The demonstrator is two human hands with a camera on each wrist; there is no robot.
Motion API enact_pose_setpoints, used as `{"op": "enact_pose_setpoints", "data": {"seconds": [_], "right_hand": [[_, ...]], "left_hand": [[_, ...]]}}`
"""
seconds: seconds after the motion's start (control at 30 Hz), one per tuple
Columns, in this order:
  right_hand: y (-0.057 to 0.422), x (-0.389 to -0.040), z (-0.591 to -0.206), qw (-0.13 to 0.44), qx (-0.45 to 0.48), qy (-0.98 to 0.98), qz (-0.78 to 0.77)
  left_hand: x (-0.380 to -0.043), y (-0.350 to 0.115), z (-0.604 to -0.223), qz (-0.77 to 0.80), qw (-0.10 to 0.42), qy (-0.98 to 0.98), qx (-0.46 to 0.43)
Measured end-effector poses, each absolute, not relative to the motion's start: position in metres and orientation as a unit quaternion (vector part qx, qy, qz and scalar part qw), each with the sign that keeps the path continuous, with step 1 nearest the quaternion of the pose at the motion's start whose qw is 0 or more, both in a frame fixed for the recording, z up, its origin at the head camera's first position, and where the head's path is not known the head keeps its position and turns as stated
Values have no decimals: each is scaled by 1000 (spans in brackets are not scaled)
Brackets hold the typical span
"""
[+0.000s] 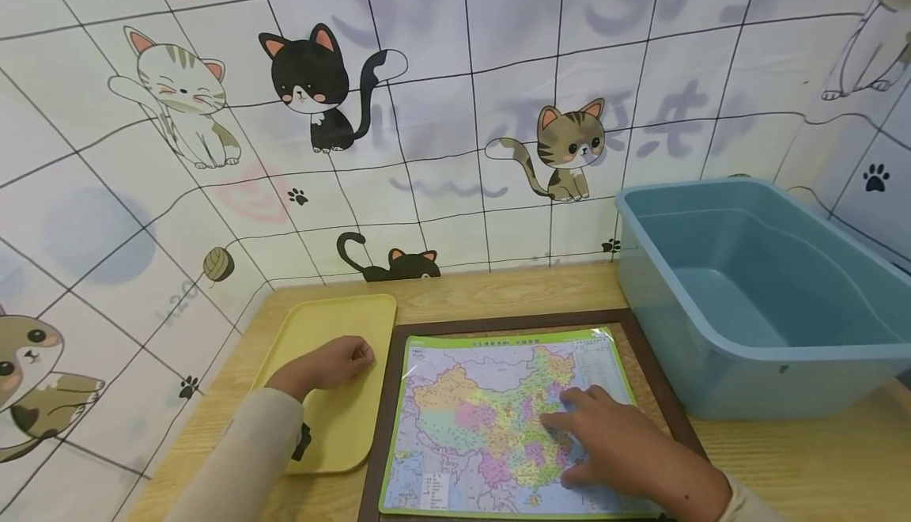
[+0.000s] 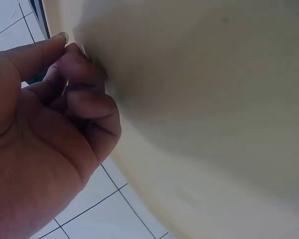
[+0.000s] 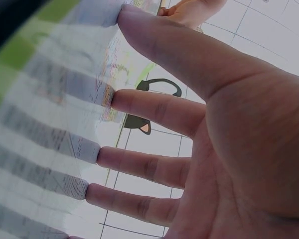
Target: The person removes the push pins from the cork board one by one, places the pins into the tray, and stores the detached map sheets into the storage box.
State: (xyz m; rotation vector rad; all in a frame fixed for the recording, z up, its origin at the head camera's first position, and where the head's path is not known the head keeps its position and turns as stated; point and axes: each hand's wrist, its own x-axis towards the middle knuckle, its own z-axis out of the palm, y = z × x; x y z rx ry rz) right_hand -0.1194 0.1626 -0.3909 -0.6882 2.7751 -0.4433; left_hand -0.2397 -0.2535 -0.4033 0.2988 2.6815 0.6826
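My left hand is over the right part of a yellow tray. Its fingers are curled at the tray's surface, with the thumb up against the index finger; no object shows between them. Right of the tray lies a colourful map of China with a green border and a glossy face. My right hand rests spread on the map's right side. In the right wrist view its straight fingertips touch the map, which mirrors them.
The map lies on a brown-framed board on a wood-grain table. A deep blue plastic tub stands to the right, close by the board. Behind the table rises a wall covered with cat pictures and grid lines.
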Motion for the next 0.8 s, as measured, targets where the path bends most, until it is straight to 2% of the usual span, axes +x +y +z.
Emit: {"op": "enact_pose_setpoints", "data": {"seconds": [0.67, 0.8], "right_hand": [[161, -119, -389, 123, -233, 952, -155], [162, -118, -390, 122, -231, 953, -155]], "left_hand": [[-239, -253, -406, 249, 165, 950, 94], [-235, -254, -402, 266, 140, 949, 89]]}}
